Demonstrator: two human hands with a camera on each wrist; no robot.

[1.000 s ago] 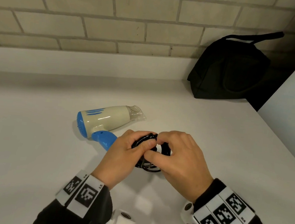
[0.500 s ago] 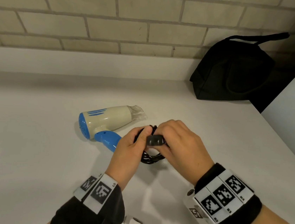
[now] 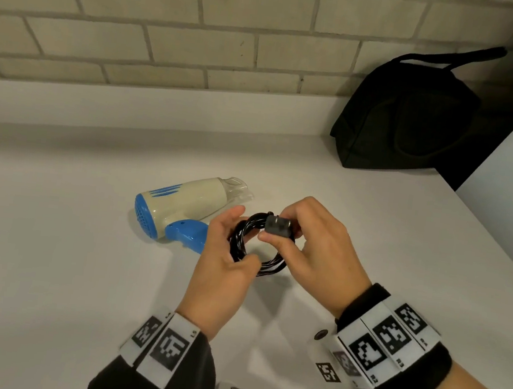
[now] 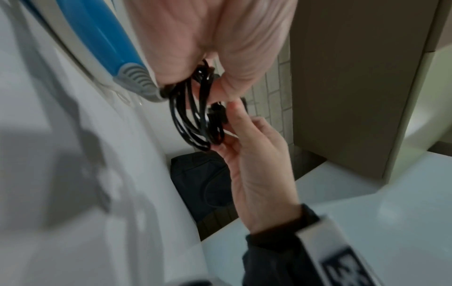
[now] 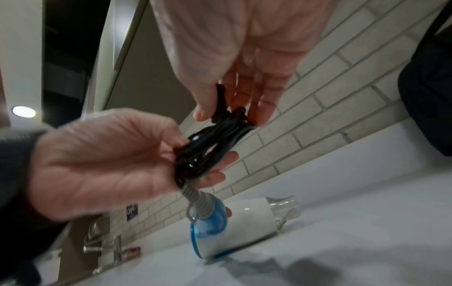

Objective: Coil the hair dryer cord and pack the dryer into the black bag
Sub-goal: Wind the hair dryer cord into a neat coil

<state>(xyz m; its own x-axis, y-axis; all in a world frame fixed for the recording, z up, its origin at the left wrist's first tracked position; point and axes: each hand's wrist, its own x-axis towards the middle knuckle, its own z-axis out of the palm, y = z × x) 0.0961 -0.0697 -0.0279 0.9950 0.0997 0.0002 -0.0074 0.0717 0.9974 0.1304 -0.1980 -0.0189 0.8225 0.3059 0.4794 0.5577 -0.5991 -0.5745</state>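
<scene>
Above counter, coiled cord (image 3: 249, 244) between both grips, left hand (image 3: 221, 264) clamping loops, right hand (image 3: 313, 248) pinching plug (image 3: 278, 227)

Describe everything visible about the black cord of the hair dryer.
The glossy black power cord is wound into a small coil of several loops, held above the white counter. The left hand grips one side; the right hand pinches its dark grey plug against the coil. A ribbed grey sleeve joins it to the blue handle.

White countertop (image 3: 50, 251), pale brick wall (image 3: 172, 24), chrome faucet (image 5: 115, 249), grey cabinet panel (image 4: 354, 77)
</scene>
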